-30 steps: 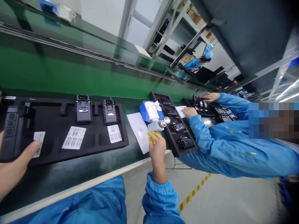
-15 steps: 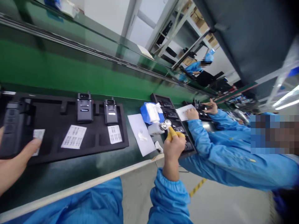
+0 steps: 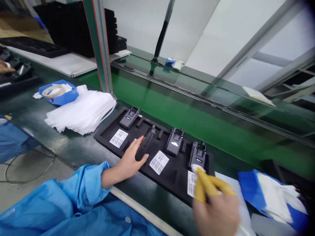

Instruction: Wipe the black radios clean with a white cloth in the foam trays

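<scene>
My left hand is closed around a black handheld device with buttons down its side, turned edge-on above the tray. In my right hand, yellow finger cots cover several fingers, which pinch a small white wipe; the hand is blurred. Its wipe is close to the rightmost black device in the black foam tray. Another black device lies left of that one, and one more rests at the tray's far left. Printed label sheets lie in the tray.
White sheets are stacked left of the tray, beside a blue container with a tape roll. At right stands a blue box of white wipes on the green bench. Another person's hand is at far left.
The view has swung left. My right hand has come from the metal-topped bottle to the tray's right end with a white wipe. My left hand still holds the device.
</scene>
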### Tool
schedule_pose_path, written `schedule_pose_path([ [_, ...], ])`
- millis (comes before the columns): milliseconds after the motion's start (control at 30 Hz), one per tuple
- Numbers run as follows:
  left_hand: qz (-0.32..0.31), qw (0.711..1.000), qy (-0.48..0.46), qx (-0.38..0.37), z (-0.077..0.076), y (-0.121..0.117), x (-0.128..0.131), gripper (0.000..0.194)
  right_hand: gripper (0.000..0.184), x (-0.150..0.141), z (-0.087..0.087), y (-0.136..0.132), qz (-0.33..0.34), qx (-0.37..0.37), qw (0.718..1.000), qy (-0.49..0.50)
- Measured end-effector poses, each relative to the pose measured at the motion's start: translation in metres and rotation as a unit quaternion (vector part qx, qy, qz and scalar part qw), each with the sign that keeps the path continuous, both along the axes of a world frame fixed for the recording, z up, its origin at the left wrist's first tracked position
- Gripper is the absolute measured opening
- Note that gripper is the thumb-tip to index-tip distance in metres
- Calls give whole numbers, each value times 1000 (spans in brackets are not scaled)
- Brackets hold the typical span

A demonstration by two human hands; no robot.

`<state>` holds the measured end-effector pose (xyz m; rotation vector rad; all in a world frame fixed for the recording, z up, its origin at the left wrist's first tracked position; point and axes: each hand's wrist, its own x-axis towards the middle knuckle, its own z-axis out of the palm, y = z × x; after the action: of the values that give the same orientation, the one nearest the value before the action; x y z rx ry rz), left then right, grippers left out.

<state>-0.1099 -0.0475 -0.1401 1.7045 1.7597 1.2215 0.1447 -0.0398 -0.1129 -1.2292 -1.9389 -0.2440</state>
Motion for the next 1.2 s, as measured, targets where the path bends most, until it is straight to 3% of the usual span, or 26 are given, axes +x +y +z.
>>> schedule_pose_path([
  [100, -12, 1000, -20, -4, 0, -2, -1, 58, 27, -77, 4, 5, 84, 59, 993, -51],
  [233, -42, 998, -47, 4, -5, -2, -5, 61, 30, -122, 5, 8, 139, 59, 986, -66],
  [467, -44, 995, -85, 7, -7, 1, -4, 62, 30, -125, 2, 4, 171, 31, 979, -107],
  [633, -49, 995, -87, 7, -5, 0, -4, 63, 31, -130, 3, 8, 127, 23, 988, -78],
  [833, -56, 994, -95, 12, -6, 1, -5, 66, 33, -130, -1, 0, 150, -6, 987, -63],
  [1033, -52, 995, -82, 21, -6, 2, -4, 65, 32, -129, 1, 7, 112, -6, 991, -72],
  [1200, -45, 995, -92, 9, -6, 3, -4, 63, 31, -128, -3, 2, 153, 7, 985, -76],
])
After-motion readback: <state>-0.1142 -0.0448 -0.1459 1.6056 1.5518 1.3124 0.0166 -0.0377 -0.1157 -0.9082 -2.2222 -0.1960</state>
